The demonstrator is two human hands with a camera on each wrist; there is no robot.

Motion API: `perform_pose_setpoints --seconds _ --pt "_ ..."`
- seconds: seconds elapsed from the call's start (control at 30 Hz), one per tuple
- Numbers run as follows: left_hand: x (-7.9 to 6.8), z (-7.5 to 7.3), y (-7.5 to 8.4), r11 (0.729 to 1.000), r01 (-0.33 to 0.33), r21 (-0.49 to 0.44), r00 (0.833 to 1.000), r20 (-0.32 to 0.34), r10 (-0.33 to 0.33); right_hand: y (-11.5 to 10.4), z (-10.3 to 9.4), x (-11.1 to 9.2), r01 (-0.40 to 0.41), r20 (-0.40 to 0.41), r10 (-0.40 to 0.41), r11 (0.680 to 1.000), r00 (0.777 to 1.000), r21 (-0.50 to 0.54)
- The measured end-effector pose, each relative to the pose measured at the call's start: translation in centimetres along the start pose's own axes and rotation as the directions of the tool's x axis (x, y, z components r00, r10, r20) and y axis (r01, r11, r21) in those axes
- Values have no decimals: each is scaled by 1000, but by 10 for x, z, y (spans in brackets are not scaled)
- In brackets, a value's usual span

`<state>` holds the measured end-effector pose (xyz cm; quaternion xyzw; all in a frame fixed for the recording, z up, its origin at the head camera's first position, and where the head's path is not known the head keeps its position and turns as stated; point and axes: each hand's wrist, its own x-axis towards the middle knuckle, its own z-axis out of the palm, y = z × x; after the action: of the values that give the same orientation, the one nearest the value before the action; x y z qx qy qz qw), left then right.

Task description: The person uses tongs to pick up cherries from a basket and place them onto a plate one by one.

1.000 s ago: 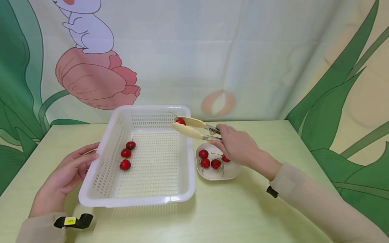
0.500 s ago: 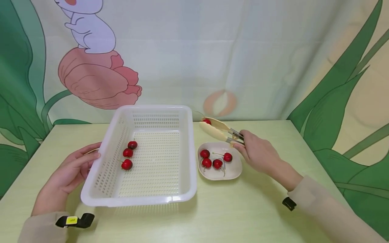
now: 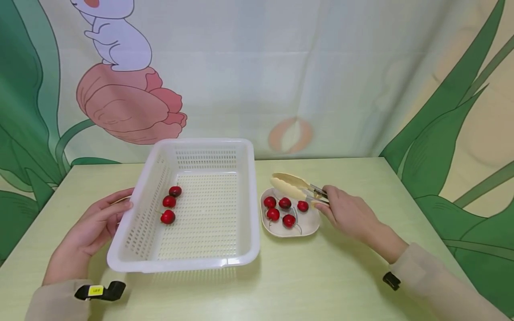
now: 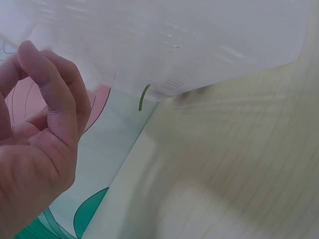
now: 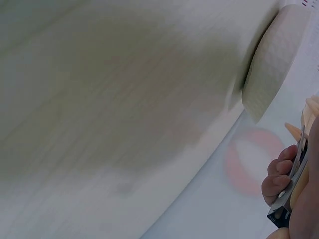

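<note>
Tongs [image 3: 288, 189] sit in the right hand [image 3: 348, 215], and we see its fingers wrapped round the handles; the pale tips hang over the twelve o'clock side of the cream dish [image 3: 310, 223], a little apart; the handles point back toward four o'clock, and the right hand is at three o'clock from the dish; we count five red cherries [image 3: 273, 215] in the dish, at about nine, ten, twelve, two and six o'clock.

Over at nine o'clock, the left hand [image 3: 96, 220] holds the rim of the white basket [image 3: 182, 266] with bent fingers; we see these fingers close up in the left wrist view, near the basket's side, where a thin green stem [image 4: 144, 97] pokes out; three more cherries [image 3: 169, 202] lie in a short row on the basket floor, toward nine and ten o'clock; the dish sits just beside the basket, at its three o'clock.

Under it all we see a pale green-yellow table [image 3: 305, 276]; past it, at twelve o'clock, hangs a light cloth [image 3: 345, 80]; on it, near ten o'clock, we find a white animal [image 3: 120, 47] on a big pink flower [image 3: 120, 107], with green leaves [image 3: 431, 156] near three o'clock.
</note>
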<state>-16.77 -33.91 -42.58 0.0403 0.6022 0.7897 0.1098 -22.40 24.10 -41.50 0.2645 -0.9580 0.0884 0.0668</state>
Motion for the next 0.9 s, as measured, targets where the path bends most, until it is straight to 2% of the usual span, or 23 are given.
perform_pose_setpoints --seconds 0.53,0.9 --pt "1 1 -1 1000 10 -21 1000 -3 -10 1 1 1 40 -27 -39 999 999 26" --pt "0 0 -2 1000 -4 -21 1000 -7 4 -12 -11 21 68 -76 -65 997 995 44"
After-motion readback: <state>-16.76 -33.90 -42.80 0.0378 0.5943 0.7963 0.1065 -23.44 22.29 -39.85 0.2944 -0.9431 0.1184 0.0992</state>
